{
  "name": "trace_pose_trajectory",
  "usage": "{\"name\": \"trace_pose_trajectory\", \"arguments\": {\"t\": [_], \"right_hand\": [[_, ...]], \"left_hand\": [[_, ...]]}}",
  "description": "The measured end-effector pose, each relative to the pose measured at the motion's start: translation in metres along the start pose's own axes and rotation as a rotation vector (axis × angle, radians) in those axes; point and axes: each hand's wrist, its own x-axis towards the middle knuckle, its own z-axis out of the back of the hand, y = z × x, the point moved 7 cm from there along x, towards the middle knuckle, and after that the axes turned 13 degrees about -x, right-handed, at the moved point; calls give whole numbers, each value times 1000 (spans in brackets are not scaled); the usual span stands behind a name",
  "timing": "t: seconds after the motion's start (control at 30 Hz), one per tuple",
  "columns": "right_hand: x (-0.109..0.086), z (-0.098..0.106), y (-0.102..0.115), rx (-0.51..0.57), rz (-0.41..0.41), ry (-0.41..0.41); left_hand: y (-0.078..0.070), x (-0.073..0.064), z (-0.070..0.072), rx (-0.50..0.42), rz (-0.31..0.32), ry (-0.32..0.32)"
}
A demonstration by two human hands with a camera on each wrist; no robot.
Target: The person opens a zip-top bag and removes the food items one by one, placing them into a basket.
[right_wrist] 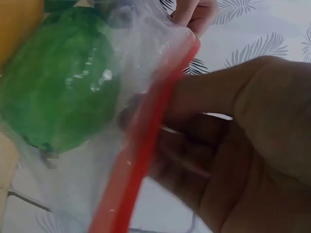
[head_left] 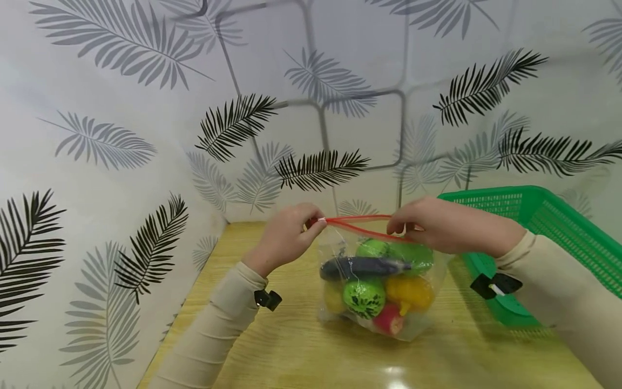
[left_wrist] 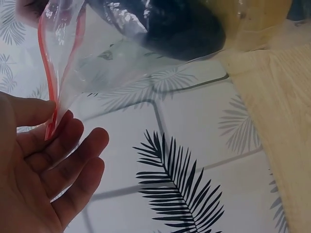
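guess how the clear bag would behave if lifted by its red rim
The clear bag would likely flex and sag, its film being thin and wrinkled. The rounded produce inside may shift, since pieces lie heaped together.

From here, a beige sleeve (head_left: 559, 292) hides part of the green perforated plastic basket (head_left: 532, 201), cropped at the head view's right edge; the right fingers (right_wrist: 181, 180) blur, partly behind the red plastic zip strip (right_wrist: 138, 165).

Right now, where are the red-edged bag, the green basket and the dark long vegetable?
Red-edged bag (right_wrist: 133, 170): right wrist view, on its red edge strip.
Green basket (head_left: 578, 235): head view, on its mesh side wall.
Dark long vegetable (head_left: 362, 268): head view, mid-length, seen through clear plastic.
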Motion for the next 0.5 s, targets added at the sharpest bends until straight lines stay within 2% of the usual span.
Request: {"name": "trace_pose_trajectory", "arguments": {"t": [0.13, 0.23, 0.33, 0.5], "right_hand": [[8, -8, 2, -50, 0, 199], [11, -15, 3, -67, -19, 298], [13, -21, 4, -80, -49, 344], [14, -30, 4, -123, -85, 351]], "left_hand": [[2, -4, -4, -33, -2, -28], [2, -6, -7, -53, -9, -48], [1, -7, -11, -74, 2, -56], [-3, -7, -16, -116, 18, -65]]}}
